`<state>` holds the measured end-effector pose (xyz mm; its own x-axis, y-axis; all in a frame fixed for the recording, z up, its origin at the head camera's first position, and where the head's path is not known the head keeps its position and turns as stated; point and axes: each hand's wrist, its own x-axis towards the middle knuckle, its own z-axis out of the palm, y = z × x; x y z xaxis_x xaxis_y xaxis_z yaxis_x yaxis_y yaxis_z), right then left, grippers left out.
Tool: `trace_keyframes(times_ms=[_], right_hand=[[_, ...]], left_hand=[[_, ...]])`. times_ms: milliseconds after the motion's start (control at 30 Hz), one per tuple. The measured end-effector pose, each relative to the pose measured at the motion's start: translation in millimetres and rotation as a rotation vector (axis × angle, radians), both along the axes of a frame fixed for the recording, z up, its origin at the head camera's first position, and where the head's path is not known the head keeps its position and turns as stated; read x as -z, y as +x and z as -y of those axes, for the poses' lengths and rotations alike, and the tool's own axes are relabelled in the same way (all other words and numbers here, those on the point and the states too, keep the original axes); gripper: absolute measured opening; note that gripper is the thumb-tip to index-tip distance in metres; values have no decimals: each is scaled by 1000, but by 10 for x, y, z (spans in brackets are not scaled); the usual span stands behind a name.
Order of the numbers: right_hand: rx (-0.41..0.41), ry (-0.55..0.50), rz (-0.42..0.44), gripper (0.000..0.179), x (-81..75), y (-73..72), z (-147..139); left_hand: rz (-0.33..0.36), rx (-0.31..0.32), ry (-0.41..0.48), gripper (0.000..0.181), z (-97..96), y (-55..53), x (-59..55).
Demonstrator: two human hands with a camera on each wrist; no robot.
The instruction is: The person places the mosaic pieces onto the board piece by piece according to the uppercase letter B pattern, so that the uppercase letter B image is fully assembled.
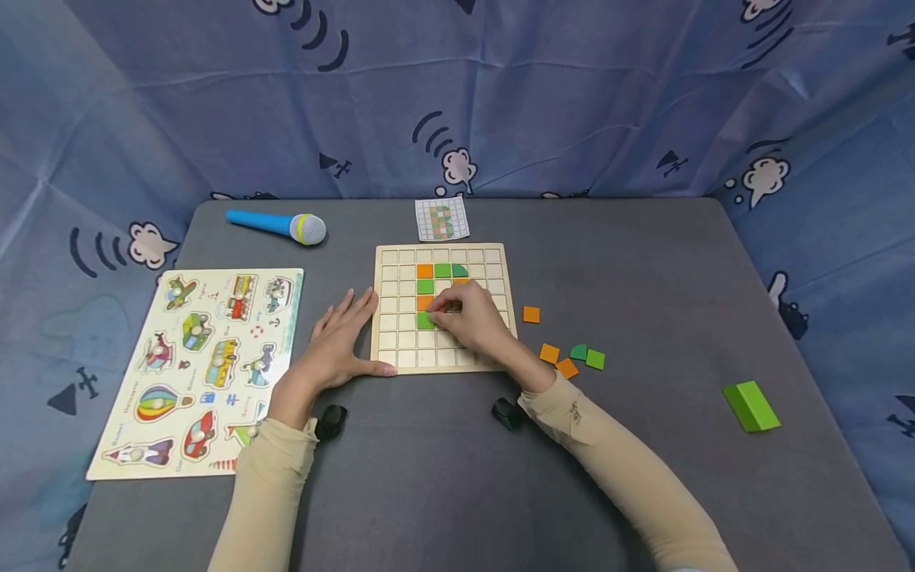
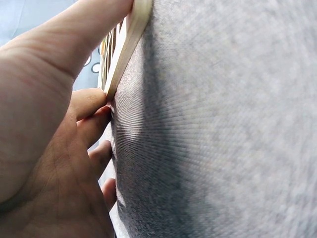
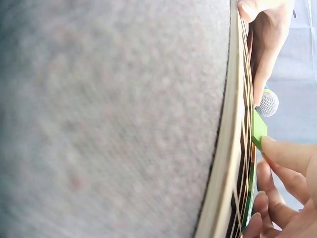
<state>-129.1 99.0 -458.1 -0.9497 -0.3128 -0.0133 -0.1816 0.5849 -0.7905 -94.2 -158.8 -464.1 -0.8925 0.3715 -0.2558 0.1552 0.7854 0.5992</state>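
Note:
A wooden grid board (image 1: 441, 362) lies in the middle of the table, with orange and green tiles forming a column and a top row. My left hand (image 1: 339, 342) spreads along its left edge, the thumb at the near corner and the fingertips against the side. My right hand (image 1: 472, 318) is over the board and pinches a green square tile (image 3: 258, 130) between thumb and finger. That tile stands tilted at the grid in the right wrist view. Beneath the right hand, part of the grid is hidden.
Loose orange tiles (image 1: 531, 314), a green square tile (image 1: 595, 360) and a green rounded tile (image 1: 578, 351) lie right of the board. Behind it is a pattern card (image 1: 442, 219). A picture puzzle (image 1: 207, 318), toy microphone (image 1: 275, 226) and green block (image 1: 751, 407) lie farther out.

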Motion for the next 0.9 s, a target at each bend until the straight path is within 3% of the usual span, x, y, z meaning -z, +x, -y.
trace_keyframes(times_ms=[267, 533, 700, 900], right_hand=[[-1, 32, -21, 3, -3, 4, -29], [-47, 91, -31, 16, -14, 50, -362], [-57, 102, 39, 27, -44, 99, -650], [3, 120, 114, 54, -67, 104, -996]], left_hand=[[-5, 0, -1, 125, -2, 3, -18], [3, 2, -2, 126, -6, 13, -24], [-1, 5, 2, 126, -3, 14, -23], [-9, 9, 7, 125, 1, 10, -16]])
